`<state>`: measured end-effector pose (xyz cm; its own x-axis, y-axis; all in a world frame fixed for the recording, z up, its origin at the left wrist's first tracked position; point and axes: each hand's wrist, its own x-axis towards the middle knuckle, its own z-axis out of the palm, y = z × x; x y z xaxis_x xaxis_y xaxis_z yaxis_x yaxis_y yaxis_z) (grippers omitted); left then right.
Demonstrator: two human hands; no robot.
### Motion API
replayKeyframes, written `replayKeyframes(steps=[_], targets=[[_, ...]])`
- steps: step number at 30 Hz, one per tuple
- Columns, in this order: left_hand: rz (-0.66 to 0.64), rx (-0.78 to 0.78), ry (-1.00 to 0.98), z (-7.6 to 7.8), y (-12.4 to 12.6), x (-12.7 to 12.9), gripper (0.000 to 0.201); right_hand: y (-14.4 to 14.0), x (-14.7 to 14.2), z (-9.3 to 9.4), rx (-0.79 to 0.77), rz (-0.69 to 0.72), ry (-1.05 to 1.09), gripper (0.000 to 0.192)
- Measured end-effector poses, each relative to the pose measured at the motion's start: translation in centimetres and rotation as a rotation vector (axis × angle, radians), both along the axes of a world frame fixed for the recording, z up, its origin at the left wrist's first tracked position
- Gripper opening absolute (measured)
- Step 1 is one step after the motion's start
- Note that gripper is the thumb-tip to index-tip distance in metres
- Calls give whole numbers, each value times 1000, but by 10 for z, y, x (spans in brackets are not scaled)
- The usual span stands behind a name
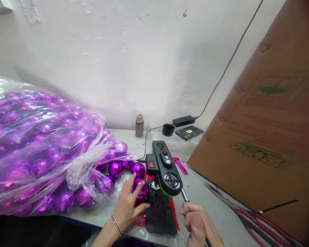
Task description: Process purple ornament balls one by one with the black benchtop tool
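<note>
Fingers (132, 187) of the left hand (127, 206) are spread loosely over a faceted purple ball (141, 188), which is touched rather than gripped; a thin bangle (116, 225) is worn at the wrist. The right hand (195, 219) is closed in a fist around a slim metal handle (184, 195), whose long axis runs up and to the left from the fist into the black machine (166, 168). The ball is found just beside the machine's head, on the left of the perforated black base plate (159, 214), so the left hand is clearly the nearer one, while the right is kept apart on the lever side.

The ball is round, mirror-tiled and glossy. The machine is made of matt black plastic with round grilles, a red switch (151, 164) and a green edge. More purple balls (115, 168) are spilled beside it from a large clear plastic bag (41, 144), crinkled and shiny. Farther back, a small metal bottle (139, 125), a black cap (168, 129) and a power adapter (183, 120) are set near the white wall (118, 51). A brown cardboard sheet (273, 120) is leaned at the right.
</note>
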<state>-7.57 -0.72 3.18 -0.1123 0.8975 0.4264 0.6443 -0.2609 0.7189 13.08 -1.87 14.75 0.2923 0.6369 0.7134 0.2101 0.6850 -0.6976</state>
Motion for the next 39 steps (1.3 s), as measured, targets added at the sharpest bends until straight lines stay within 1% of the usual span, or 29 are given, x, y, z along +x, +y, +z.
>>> replayKeyframes(steps=[1, 2, 4, 6, 8, 11, 12, 14, 15, 17, 18, 20, 22, 25, 27, 28, 29, 32, 33, 34, 35, 37, 39], targets=[[-48, -10, 66, -9, -3, 3, 54, 1, 2, -1, 21, 27, -35, 38], [-39, -20, 94, -16, -4, 4, 48, 2, 4, -3, 35, 50, -65, 37], [73, -32, 68, -24, -4, 0, 45, 3, 7, -6, 44, 73, -91, 35], [161, -51, -1, -24, -2, -7, 50, 4, 8, -8, 67, 62, -81, 35], [179, -80, -64, -18, -3, -13, 56, 4, 8, -9, 77, 47, -78, 36], [102, -147, -145, -5, -8, -13, 61, 4, 6, -8, 89, 47, -91, 35], [66, -167, -184, -1, -9, -11, 58, 5, 6, -7, 91, 51, -97, 35], [35, -202, -329, 6, -10, -7, 43, 5, 7, -4, 105, 52, -107, 36], [55, -216, -434, 9, -9, -5, 40, 4, 7, -3, 106, 53, -112, 36], [147, -227, -632, 12, -4, -4, 49, 4, 7, -2, 105, 53, -116, 37], [204, -225, -696, 13, -1, -3, 53, 4, 7, -1, 101, 53, -118, 37], [285, -235, -709, 17, 3, -4, 66, 3, 7, -2, 84, 51, -115, 37], [282, -309, -625, 23, 3, -5, 77, 3, 7, -2, 69, 49, -115, 38], [193, -431, -515, 33, -5, -2, 72, 1, 7, -1, 46, 46, -106, 38], [155, -437, -544, 37, -11, 3, 67, 0, 6, 5, 20, 44, -90, 39], [158, -437, -617, 38, -13, 6, 64, 0, 5, 10, 2, 45, -81, 39], [170, -452, -735, 39, -15, 10, 61, 0, 5, 16, -17, 47, -73, 40], [205, -583, -1254, 38, -18, 24, 47, 1, 5, 35, -57, 59, -65, 43], [208, -616, -1401, 38, -18, 28, 41, 2, 5, 41, -59, 63, -68, 44], [210, -629, -1505, 37, -18, 33, 36, 2, 5, 46, -56, 64, -71, 45], [211, -621, -1564, 35, -19, 38, 32, 3, 5, 50, -54, 64, -77, 46], [210, -555, -1574, 30, -19, 46, 31, 4, 5, 54, -62, 60, -91, 46], [172, -478, -1488, 22, -19, 52, 44, 4, 6, 56, -71, 53, -113, 46]])
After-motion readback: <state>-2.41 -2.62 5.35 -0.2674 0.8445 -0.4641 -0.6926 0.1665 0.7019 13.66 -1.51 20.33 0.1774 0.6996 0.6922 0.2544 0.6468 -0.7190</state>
